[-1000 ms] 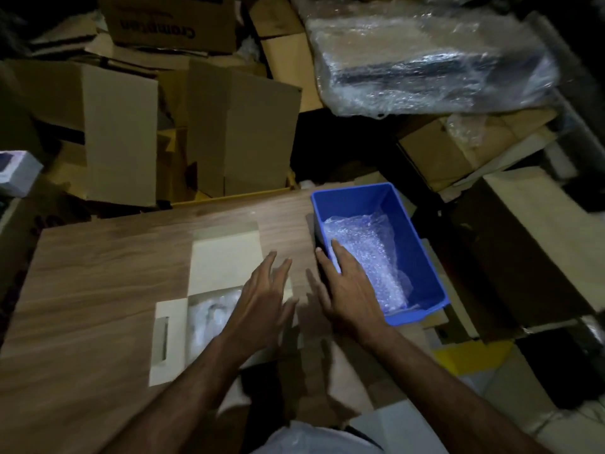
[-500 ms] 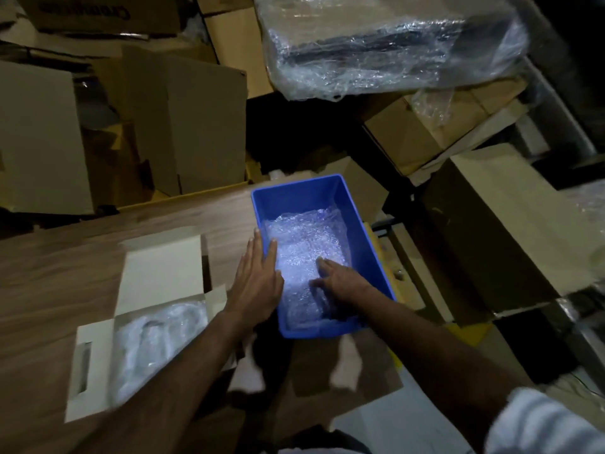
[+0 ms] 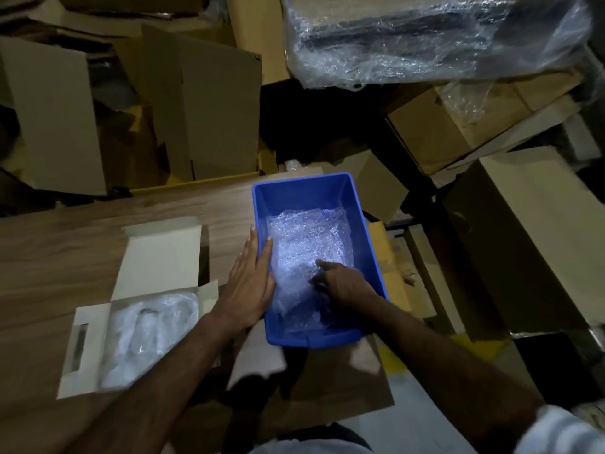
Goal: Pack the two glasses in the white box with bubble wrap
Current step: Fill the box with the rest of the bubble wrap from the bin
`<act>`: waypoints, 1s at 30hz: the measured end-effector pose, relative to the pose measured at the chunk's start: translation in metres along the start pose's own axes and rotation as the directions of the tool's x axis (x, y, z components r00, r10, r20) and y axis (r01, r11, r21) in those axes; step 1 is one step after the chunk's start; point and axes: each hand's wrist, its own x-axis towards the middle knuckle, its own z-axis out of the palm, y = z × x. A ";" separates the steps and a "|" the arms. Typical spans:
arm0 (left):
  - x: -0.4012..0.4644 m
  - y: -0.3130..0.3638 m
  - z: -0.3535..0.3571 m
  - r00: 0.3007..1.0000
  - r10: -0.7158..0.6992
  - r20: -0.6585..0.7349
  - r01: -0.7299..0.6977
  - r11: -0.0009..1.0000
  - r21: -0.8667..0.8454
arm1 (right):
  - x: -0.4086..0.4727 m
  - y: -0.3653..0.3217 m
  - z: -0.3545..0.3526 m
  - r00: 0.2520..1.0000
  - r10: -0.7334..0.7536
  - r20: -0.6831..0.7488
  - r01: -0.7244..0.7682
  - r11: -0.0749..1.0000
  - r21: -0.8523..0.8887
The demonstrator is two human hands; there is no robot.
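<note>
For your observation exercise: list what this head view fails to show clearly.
- Glasses in the white box: wrapping blurs them; count unclear.
- Right hand fingers: curled into bubble wrap in the blue bin; grip unclear.
- Bundle top right: plastic hides contents.

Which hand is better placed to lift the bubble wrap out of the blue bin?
The right hand: its fingers already curl into the bubble wrap inside the blue bin. The left hand lies flat on the bin's left rim.
</note>
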 end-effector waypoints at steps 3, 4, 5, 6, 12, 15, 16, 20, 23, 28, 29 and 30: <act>-0.001 0.002 -0.001 1.000 -0.001 -0.006 0.001 1.000 -0.014 | -0.010 0.003 -0.007 0.991 -0.008 -0.137 0.030 0.987 0.159; -0.001 0.003 -0.002 1.000 -0.003 -0.001 0.003 1.000 -0.016 | -0.014 0.003 -0.010 0.988 -0.013 -0.157 0.044 0.980 0.194; -0.001 0.002 -0.002 1.000 -0.001 0.001 0.001 1.000 -0.016 | -0.016 0.002 -0.013 0.987 -0.006 -0.161 0.042 0.974 0.221; -0.001 0.002 -0.002 1.000 0.001 0.002 -0.001 1.000 -0.014 | -0.018 0.003 -0.016 0.987 0.006 -0.158 0.033 0.970 0.241; -0.001 0.001 -0.001 1.000 -0.006 0.016 0.006 1.000 -0.005 | -0.021 0.000 -0.021 0.961 0.050 -0.271 0.055 0.929 0.366; -0.002 0.001 -0.003 1.000 -0.003 0.020 0.003 1.000 -0.005 | -0.028 -0.006 -0.024 0.923 0.088 -0.374 0.049 0.939 0.340; -0.002 0.001 -0.003 1.000 -0.004 0.020 0.004 1.000 -0.003 | -0.030 -0.007 -0.026 0.922 0.080 -0.379 0.054 0.942 0.331; -0.003 0.002 -0.004 1.000 -0.014 0.025 0.014 1.000 -0.006 | -0.029 -0.005 -0.020 0.916 0.005 -0.402 0.119 0.952 0.283; -0.003 0.003 -0.005 1.000 -0.006 0.017 0.006 1.000 -0.005 | -0.033 -0.009 -0.021 0.910 0.049 -0.411 0.074 0.958 0.277; -0.005 0.003 -0.006 1.000 -0.024 -0.004 0.023 0.998 -0.051 | -0.036 -0.017 -0.034 0.870 0.205 -0.448 -0.045 0.939 0.342; -0.007 0.003 -0.007 1.000 -0.021 -0.015 0.020 0.997 -0.078 | -0.037 -0.019 -0.038 0.847 0.225 -0.481 -0.036 0.928 0.371; -0.008 0.003 -0.008 1.000 -0.014 -0.025 0.012 0.995 -0.103 | -0.038 -0.021 -0.043 0.822 0.230 -0.522 -0.010 0.921 0.390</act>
